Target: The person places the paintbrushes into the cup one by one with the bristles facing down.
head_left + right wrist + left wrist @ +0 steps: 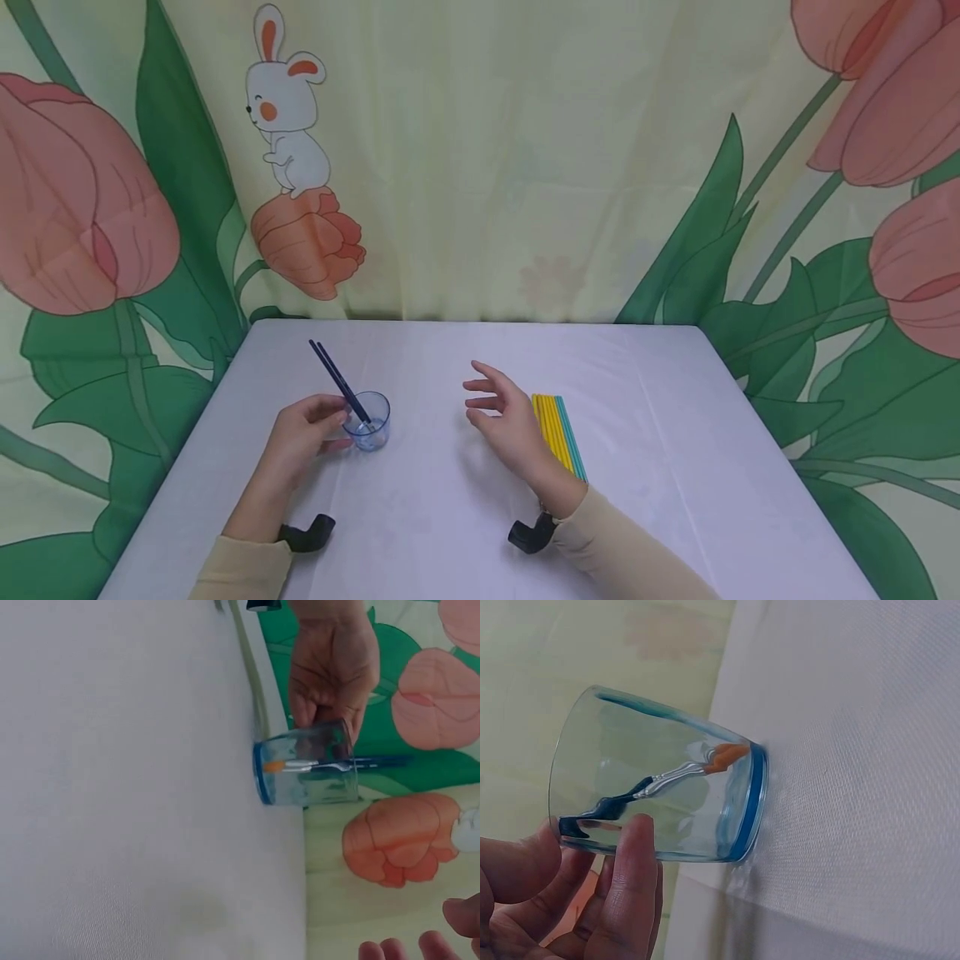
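A clear bluish glass (377, 435) stands on the white table at the left, with two dark-handled brushes (337, 377) leaning in it. My left hand (296, 437) holds the glass by its side near the rim. In the left wrist view, the thumb and fingers of the left hand (607, 900) are at the glass (682, 817); orange bristles (727, 757) show near its base. My right hand (513, 425) hovers with relaxed, parted fingers, holding nothing, just left of a row of yellow and teal sticks (555, 425). The right wrist view shows its fingertips at the lower right corner.
The white table (435, 533) reaches back to a curtain (480, 167) printed with tulips and a rabbit. A black wrist device (309, 533) sits by the left sleeve, and another (531, 535) by the right sleeve.
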### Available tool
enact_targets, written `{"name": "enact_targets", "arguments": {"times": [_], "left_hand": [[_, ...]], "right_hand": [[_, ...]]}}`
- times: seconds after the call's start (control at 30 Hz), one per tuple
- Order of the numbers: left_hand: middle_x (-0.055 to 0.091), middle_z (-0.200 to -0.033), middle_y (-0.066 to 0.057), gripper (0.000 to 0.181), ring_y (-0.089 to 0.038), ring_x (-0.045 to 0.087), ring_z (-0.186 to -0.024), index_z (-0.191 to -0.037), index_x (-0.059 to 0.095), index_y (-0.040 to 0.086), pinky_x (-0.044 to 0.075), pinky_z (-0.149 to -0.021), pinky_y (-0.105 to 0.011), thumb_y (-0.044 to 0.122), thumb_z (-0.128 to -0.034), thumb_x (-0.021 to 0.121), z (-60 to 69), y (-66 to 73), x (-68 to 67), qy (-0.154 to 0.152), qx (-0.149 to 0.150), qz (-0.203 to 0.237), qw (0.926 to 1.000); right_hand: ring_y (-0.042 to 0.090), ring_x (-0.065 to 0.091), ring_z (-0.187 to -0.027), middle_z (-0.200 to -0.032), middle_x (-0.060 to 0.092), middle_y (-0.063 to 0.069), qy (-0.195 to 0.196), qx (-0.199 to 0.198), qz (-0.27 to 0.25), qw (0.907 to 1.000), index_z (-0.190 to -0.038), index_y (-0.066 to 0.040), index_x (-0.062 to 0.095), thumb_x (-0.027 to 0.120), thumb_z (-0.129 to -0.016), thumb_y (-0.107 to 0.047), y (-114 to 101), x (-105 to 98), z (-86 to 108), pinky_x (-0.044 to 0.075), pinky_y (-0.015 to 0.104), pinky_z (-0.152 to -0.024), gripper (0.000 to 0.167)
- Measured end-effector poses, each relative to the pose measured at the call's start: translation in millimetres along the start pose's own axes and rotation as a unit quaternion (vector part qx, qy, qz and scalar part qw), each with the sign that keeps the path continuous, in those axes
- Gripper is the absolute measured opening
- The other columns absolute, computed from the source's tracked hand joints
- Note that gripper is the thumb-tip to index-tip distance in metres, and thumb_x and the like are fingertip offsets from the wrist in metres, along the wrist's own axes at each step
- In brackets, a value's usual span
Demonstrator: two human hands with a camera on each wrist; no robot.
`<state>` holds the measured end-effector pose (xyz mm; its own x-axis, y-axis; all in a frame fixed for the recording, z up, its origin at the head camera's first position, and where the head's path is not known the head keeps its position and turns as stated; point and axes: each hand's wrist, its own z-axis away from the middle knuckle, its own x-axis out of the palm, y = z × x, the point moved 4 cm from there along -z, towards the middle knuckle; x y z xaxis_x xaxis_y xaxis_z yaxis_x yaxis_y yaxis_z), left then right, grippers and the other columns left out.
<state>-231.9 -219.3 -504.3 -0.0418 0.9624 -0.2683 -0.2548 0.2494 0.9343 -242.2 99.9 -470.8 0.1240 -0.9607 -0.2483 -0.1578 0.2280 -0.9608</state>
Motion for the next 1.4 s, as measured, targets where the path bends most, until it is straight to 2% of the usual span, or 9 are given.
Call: {"name": "enact_targets", "arguments": {"times": [0.1, 0.3, 0.47, 0.63, 0.87, 1.17, 1.4], "left_hand": [[0.061, -0.146, -0.024, 0.037, -0.037, 0.065, -0.131, -0.145, 0.061, 0.003, 0.069, -0.088, -0.035, 0.013, -0.1097, 0.063, 0.0, -0.6, -0.3, 0.001, 0.000, -0.001, 1.0000], [0.062, -0.146, -0.024, 0.036, -0.037, 0.065, -0.131, -0.145, 0.061, 0.003, 0.069, -0.089, -0.034, 0.012, -0.1096, 0.062, 0.8, -2.0, -0.1, 0.001, -0.001, -0.001, 1.0000], [0.062, -0.145, -0.024, 0.036, -0.037, 0.065, -0.131, -0.144, 0.062, 0.003, 0.068, -0.088, -0.034, 0.012, -0.1095, 0.062, 0.9, -2.6, -0.4, 0.002, 0.000, -0.002, 1.0000], [0.062, -0.145, -0.024, 0.036, -0.036, 0.066, -0.130, -0.144, 0.062, 0.003, 0.068, -0.089, -0.034, 0.012, -0.1096, 0.062, 0.7, -2.9, -0.2, 0.002, -0.001, -0.002, 1.0000], [0.062, -0.146, -0.025, 0.038, -0.038, 0.065, -0.131, -0.146, 0.060, 0.002, 0.069, -0.088, -0.033, 0.013, -0.1098, 0.062, 0.2, -2.2, -0.3, 0.003, -0.001, 0.000, 1.0000], [0.062, -0.146, -0.024, 0.037, -0.039, 0.065, -0.132, -0.146, 0.061, 0.003, 0.069, -0.087, -0.032, 0.013, -0.1097, 0.063, 0.3, -0.9, 0.3, 0.002, -0.003, 0.001, 1.0000], [0.062, -0.146, -0.024, 0.037, -0.040, 0.064, -0.133, -0.145, 0.061, 0.003, 0.068, -0.087, -0.032, 0.013, -0.1097, 0.063, 1.2, 1.3, 0.7, 0.002, -0.007, 0.000, 1.0000]], "right_hand": [[0.041, 0.074, -0.118, -0.138, 0.072, 0.011, 0.007, 0.007, -0.005, 0.9999, -0.155, -0.034, 0.055, 0.072, -0.097, 0.004, 3, -10, 1.9, 0.068, 0.028, -0.088, 0.072], [0.049, 0.072, -0.117, -0.139, 0.070, 0.021, 0.023, 0.012, -0.028, 0.9993, -0.156, -0.026, 0.055, 0.070, -0.094, 0.011, 13, -28, 7.3, 0.070, 0.031, -0.082, 0.073], [0.048, 0.071, -0.119, -0.142, 0.068, 0.019, 0.030, 0.038, -0.025, 0.9985, -0.156, -0.028, 0.055, 0.071, -0.096, 0.007, 15, -44, 14.0, 0.071, 0.036, -0.077, 0.071], [0.045, 0.072, -0.118, -0.146, 0.066, 0.017, 0.043, 0.068, 0.003, 0.9968, -0.156, -0.034, 0.054, 0.074, -0.099, -0.002, 17, -61, 18.7, 0.070, 0.038, -0.073, 0.068], [0.039, 0.073, -0.117, -0.144, 0.067, 0.012, 0.068, 0.099, 0.033, 0.9922, -0.156, -0.037, 0.052, 0.075, -0.100, -0.007, 22, -86, 25.9, 0.070, 0.039, -0.072, 0.068], [0.033, 0.074, -0.113, -0.147, 0.065, 0.012, 0.105, 0.131, 0.075, 0.9830, -0.161, -0.035, 0.048, 0.075, -0.099, -0.009, 32, -116, 34.6, 0.070, 0.037, -0.071, 0.072], [0.035, 0.075, -0.115, -0.151, 0.061, 0.016, 0.110, 0.175, 0.103, 0.9730, -0.165, -0.032, 0.042, 0.073, -0.100, -0.008, 43, -133, 37.1, 0.070, 0.037, -0.071, 0.076]]}}
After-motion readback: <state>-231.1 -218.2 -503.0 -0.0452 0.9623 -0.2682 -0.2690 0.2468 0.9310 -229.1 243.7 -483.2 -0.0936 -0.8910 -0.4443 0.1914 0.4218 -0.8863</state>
